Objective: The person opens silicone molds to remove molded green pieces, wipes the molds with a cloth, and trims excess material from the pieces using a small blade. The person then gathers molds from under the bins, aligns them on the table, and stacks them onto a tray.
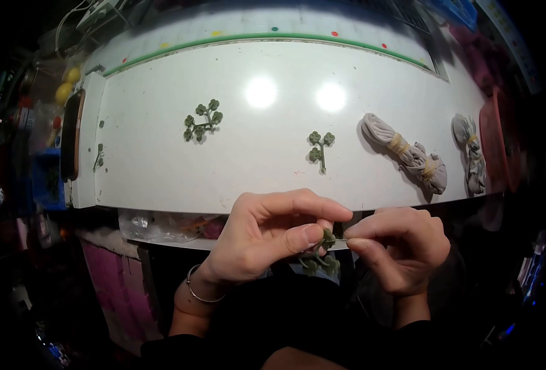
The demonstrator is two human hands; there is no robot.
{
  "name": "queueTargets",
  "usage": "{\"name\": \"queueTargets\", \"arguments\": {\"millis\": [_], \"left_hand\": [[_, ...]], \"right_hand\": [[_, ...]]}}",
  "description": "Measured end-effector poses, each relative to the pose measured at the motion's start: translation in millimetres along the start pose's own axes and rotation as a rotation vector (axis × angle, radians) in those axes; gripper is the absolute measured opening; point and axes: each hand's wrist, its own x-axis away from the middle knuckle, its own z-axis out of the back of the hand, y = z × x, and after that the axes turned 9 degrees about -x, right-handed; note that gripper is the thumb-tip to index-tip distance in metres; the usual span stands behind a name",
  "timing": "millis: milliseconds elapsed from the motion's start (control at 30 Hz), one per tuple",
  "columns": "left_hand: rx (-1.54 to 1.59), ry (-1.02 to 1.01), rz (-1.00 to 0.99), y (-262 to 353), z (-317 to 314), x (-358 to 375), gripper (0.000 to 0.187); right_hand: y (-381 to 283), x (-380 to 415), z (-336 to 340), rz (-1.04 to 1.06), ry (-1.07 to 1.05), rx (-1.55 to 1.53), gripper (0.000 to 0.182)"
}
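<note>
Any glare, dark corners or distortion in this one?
Head view: two bright glare spots on the table; corners black; green strip bowed, likely by a wide lens; the sprig in the left hand readable, the thin strand at the right hand faint.

Green sprig [330, 265], white table [267, 148], pale grey bundle [412, 158]
</note>
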Motion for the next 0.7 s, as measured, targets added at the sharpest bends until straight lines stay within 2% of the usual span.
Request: {"name": "queueTargets", "arguments": {"millis": [67, 133, 267, 333, 367, 467, 600, 667, 700], "left_hand": [[0.003, -0.002, 0.009, 0, -1, 0, 0.030], [0.024, 0.012, 0.019, 1, -2, 0, 0.030], [0.020, 0.009, -0.001, -1, 0, 0, 0.029], [0.034, 0.026, 0.001, -3, 1, 0, 0.027], [0.033, 0.026, 0.001, -2, 2, 0, 0.027], [0.055, -0.002, 0.041, 1, 3, 0, 0.025], [0.016, 0.065, -0.009, 1, 2, 1, 0.023], [-0.011, 0.092, -0.026, 1, 2, 1, 0.022], [-0.014, 0.103, -0.026, 2, 2, 1, 0.022]], "right_hand": [[0, 0, 0, 0.004, -0.020, 0.012, 0.012], [0, 2, -1, -0.086, 0.056, 0.007, 0.011], [-1, 2, -3, -0.034, 0.087, 0.043, 0.012], [-3, 1, 1, -0.026, -0.101, 0.122, 0.013], [-2, 1, -1, -0.025, -0.100, 0.122, 0.013], [2, 6, -7, 0.022, 0.072, 0.307, 0.015], [5, 4, -7, 0.083, 0.118, 0.276, 0.018], [0, -4, -1, 0.133, -0.195, 0.355, 0.019], [2, -3, -2, 0.133, -0.197, 0.355, 0.019]]}}
